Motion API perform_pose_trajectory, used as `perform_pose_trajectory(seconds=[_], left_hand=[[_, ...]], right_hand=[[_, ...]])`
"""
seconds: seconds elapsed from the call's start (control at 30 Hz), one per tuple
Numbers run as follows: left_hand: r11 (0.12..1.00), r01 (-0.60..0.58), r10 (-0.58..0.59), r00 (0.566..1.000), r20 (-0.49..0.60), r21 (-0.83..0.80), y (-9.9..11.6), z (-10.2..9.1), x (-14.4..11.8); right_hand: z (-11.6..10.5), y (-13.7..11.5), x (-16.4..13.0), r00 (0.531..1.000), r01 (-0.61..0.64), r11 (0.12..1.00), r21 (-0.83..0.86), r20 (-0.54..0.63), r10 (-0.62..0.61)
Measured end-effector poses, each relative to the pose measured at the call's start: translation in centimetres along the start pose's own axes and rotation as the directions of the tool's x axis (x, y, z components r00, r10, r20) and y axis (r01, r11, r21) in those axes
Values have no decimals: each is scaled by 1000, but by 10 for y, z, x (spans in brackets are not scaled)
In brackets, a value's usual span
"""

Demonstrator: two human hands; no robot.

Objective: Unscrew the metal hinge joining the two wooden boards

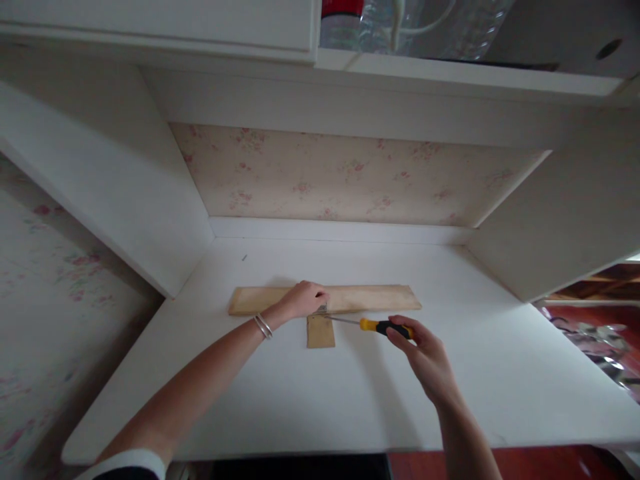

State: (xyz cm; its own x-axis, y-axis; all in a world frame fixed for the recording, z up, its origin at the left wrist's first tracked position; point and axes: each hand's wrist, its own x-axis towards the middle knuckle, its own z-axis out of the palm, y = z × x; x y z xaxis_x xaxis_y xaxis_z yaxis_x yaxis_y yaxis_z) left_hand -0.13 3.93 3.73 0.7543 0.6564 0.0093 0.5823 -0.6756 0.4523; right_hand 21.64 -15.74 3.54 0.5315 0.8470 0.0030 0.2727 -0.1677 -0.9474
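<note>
A long pale wooden board (370, 298) lies crosswise on the white desk, and a short wooden block (321, 333) sits against its near side, close to the middle. My left hand (301, 299) rests over the board with its fingers closed on a small grey metal piece (323, 309), perhaps a hinge, where board and block meet. My right hand (420, 343) grips a screwdriver (383, 327) by its yellow and black handle. The shaft points left, and its tip is at the top of the block, by the metal piece. The fingertips of my left hand are partly hidden.
A small screw-like metal bit (245, 257) lies behind the board on the desk (280, 393). White side panels (165, 167) stand left and right. Above hangs an open shelf (450, 70) with clear plastic bottles. Shiny objects (607, 347) are on the red floor at right.
</note>
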Motion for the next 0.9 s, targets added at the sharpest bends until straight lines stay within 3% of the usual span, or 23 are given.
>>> perform_pose_trajectory(seconds=[0.1,0.23,0.37,0.5,0.63,0.9], left_hand=[[994,7,-18,995,-98,-112,-17,-15,-5],[986,133,-152,966,-208,-103,-73,-36,-18],[925,379,-348,872,-345,23,-142,-49,-39],[866,495,-436,820,-370,76,-188,-54,-58],[827,547,-476,805,-353,131,-208,-53,-60],[782,599,-517,777,-358,172,-220,-46,-36]], right_hand=[[-1,4,-1,1000,-16,999,34,12,16],[-2,12,-4,998,-54,995,90,37,50],[4,22,-8,993,-114,973,203,63,103],[11,27,-13,984,-178,925,335,83,159],[13,25,-20,979,-206,880,428,82,189],[10,21,-29,974,-200,864,463,-2,227]])
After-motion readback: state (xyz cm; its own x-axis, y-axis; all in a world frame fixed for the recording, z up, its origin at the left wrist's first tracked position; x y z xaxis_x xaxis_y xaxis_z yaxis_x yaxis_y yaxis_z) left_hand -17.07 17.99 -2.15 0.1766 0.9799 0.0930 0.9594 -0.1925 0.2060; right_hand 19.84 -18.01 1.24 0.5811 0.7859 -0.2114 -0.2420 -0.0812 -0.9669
